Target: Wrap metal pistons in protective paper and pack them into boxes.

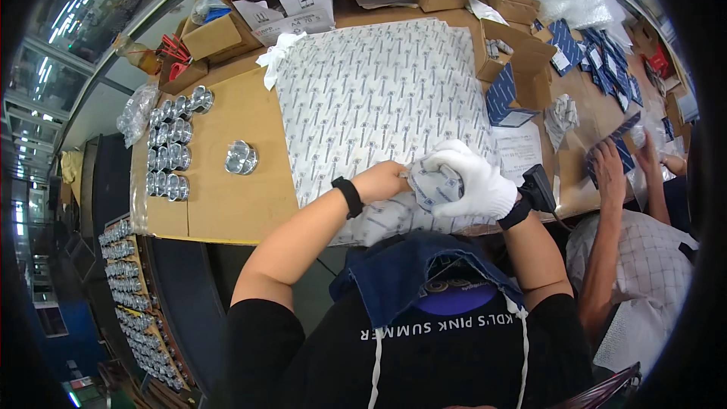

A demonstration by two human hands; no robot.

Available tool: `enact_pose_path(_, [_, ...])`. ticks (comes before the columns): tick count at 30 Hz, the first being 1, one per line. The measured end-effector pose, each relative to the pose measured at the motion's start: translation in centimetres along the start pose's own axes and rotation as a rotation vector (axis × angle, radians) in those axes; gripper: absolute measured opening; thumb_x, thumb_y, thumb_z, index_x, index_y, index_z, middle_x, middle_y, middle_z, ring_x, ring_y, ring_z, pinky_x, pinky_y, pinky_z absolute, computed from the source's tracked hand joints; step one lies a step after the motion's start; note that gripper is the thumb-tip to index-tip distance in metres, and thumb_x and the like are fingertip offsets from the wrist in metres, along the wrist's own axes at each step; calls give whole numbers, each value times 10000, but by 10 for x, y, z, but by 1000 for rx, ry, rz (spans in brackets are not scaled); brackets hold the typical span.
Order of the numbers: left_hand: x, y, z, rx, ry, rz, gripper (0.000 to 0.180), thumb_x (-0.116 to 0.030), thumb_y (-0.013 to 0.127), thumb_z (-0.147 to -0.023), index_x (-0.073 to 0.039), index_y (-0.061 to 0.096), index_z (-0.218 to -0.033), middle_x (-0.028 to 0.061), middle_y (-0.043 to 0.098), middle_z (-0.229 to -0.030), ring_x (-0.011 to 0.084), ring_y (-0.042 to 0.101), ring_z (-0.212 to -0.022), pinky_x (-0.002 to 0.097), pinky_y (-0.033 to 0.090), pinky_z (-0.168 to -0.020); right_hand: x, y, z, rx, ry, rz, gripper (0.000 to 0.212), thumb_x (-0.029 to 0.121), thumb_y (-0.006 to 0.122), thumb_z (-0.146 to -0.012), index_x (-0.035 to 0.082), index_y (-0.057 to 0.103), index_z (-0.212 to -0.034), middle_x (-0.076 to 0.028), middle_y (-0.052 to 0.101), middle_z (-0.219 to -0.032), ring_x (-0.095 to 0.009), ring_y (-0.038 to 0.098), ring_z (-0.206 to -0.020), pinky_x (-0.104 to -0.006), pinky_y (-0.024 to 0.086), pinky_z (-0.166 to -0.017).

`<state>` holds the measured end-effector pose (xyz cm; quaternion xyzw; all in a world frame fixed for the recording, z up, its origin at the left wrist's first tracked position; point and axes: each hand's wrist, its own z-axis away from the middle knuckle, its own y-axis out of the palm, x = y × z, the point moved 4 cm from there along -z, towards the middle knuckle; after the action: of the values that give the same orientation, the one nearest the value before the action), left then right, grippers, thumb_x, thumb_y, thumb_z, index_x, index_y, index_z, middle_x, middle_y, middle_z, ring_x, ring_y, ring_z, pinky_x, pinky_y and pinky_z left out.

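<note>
My right hand (pixel 471 180), in a white glove, grips a part wrapped in printed wrapping paper (pixel 430 183) at the near edge of the table. My bare left hand (pixel 381 180), with a black band at the wrist, pinches the paper on the left side of the wrapped part. Both hands sit over a stack of white printed wrapping sheets (pixel 379 98) spread across the middle of the table. A single shiny metal part (pixel 241 157) stands alone on the cardboard-covered table (pixel 219 204) to the left of the sheets.
Rows of shiny metal parts (pixel 170 148) line the table's left edge, more on a rack (pixel 136 310) below. Cardboard boxes (pixel 227 30) crowd the far side. Small blue boxes (pixel 503 98) lie right. A co-worker's hand (pixel 606 163) handles a blue box. A black scanner (pixel 539 188) lies by my right wrist.
</note>
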<state>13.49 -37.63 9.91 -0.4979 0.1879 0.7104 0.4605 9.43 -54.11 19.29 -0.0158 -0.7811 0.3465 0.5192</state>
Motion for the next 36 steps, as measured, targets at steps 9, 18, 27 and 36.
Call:
enact_pose_path(9, [-26, 36, 13, 197, 51, 992, 636, -95, 660, -799, 27, 332, -1330, 115, 542, -1171, 178, 525, -1084, 315, 427, -944, 19, 7, -9, -67, 111, 410, 543, 194, 736, -571, 141, 567, -1083, -126, 511, -999, -333, 533, -907, -391, 472, -760])
enact_pose_path(18, [-20, 23, 8, -262, 317, 1051, 786, 39, 655, -752, -84, 207, -1385, 137, 399, -1315, 200, 476, -1151, 349, 455, -922, 23, -7, -12, -148, 83, -23, 873, 154, 751, -620, -2, 314, -1359, -205, 452, -1264, -321, 433, -1199, -358, 374, -970])
enact_pose_path(27, [-37, 20, 15, -367, 428, 657, 700, -11, 578, -776, -25, 232, -1385, 104, 465, -1238, 163, 459, -1121, 291, 380, -947, -40, 42, 17, -468, 402, -1050, 761, -10, 611, -732, 44, 259, -1405, -63, 584, -1050, -113, 568, -840, -252, 484, -692])
enact_pose_path(36, [-22, 26, 3, -519, 401, 453, 672, -24, 584, -799, -12, 250, -1381, 135, 502, -1173, 191, 488, -1067, 281, 416, -892, -70, 56, 16, -556, 445, -596, 555, -26, 544, -747, 8, 418, -1287, -58, 599, -1000, -105, 560, -873, -226, 470, -730])
